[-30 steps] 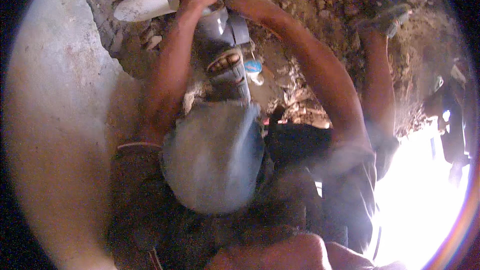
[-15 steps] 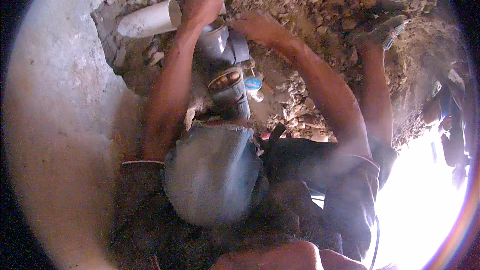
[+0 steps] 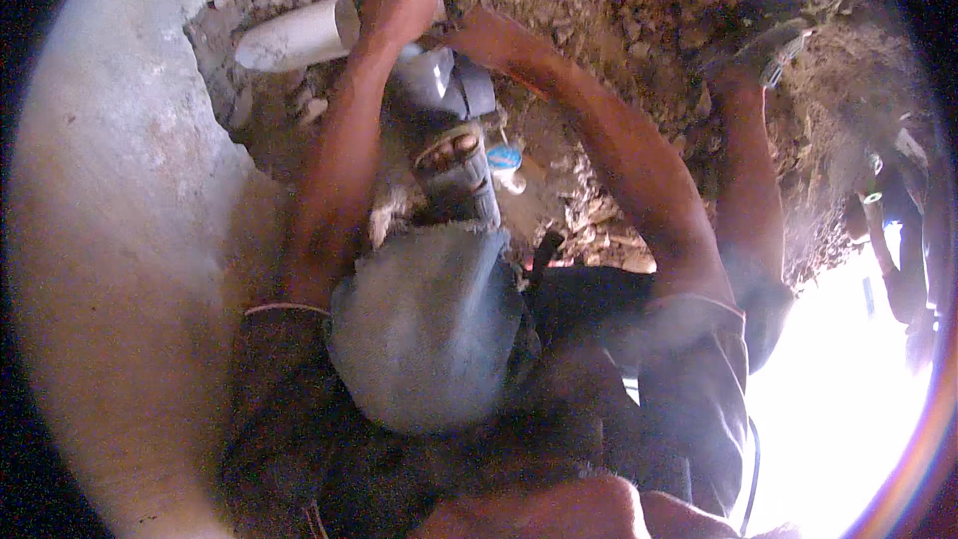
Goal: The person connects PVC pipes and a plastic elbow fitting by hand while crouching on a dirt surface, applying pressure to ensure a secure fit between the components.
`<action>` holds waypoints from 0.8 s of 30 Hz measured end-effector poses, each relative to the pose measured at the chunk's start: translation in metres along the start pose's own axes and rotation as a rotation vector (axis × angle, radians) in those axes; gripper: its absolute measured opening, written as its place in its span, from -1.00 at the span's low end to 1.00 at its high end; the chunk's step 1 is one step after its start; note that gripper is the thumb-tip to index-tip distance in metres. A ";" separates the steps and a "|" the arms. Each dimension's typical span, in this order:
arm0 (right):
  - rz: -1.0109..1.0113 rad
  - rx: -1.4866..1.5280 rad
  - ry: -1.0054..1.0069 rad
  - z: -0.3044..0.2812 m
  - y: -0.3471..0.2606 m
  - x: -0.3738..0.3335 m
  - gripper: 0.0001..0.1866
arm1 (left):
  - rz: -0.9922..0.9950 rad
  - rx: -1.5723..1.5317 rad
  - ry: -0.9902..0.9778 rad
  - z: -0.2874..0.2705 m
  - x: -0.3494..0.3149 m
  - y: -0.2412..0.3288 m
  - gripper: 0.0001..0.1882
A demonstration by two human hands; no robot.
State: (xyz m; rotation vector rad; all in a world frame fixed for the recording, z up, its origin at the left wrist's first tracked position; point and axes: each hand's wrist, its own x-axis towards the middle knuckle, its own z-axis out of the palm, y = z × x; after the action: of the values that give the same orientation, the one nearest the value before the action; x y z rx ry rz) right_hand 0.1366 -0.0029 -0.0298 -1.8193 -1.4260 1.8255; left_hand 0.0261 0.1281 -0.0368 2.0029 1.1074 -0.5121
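Observation:
A grey pipe fitting (image 3: 431, 80) with a side branch lies in the dirt just beyond my sandalled foot (image 3: 459, 175). My left hand (image 3: 397, 8) is over its far side, fingers curled and one finger pointing up and right. What those fingers hold is hidden. From the right, my right hand (image 3: 489, 38) reaches to the fitting's upper rim with fingers bent together. Their tips are partly hidden, and I cannot make out what is in them. Left of my left hand rests a white pipe (image 3: 294, 37), its open end toward my wrist.
A small container with a blue top (image 3: 505, 158) sits right of my foot. Stones and loose soil (image 3: 639, 0) surround the work. A pale concrete slab (image 3: 120, 190) fills the left side. My other foot (image 3: 778, 50) is at the far right, and bright light glares at lower right.
Both hands have shifted slightly, the right one a little up and left across the fitting's rim. The fitting's open mouth is now more covered. The white pipe stays in place.

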 end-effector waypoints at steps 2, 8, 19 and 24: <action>-0.010 0.081 0.017 -0.028 -0.030 -0.010 -0.74 | -0.075 -0.014 -0.018 0.000 -0.005 -0.010 -0.37; -0.265 -0.379 0.003 0.010 0.019 0.009 -0.75 | 0.048 -0.024 0.016 0.015 -0.005 -0.012 -0.38; 0.049 0.048 -0.079 -0.010 -0.007 -0.002 -0.64 | -0.065 -0.051 -0.035 -0.003 -0.006 -0.003 -0.37; -0.080 -0.063 -0.021 -0.014 -0.007 -0.002 -0.66 | -0.012 -0.082 -0.029 0.012 -0.012 -0.012 -0.36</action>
State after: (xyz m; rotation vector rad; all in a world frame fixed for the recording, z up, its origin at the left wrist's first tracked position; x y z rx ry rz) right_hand 0.1453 0.0060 -0.0208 -1.7491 -1.5568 1.7858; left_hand 0.0092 0.1164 -0.0412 1.9137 1.1053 -0.4929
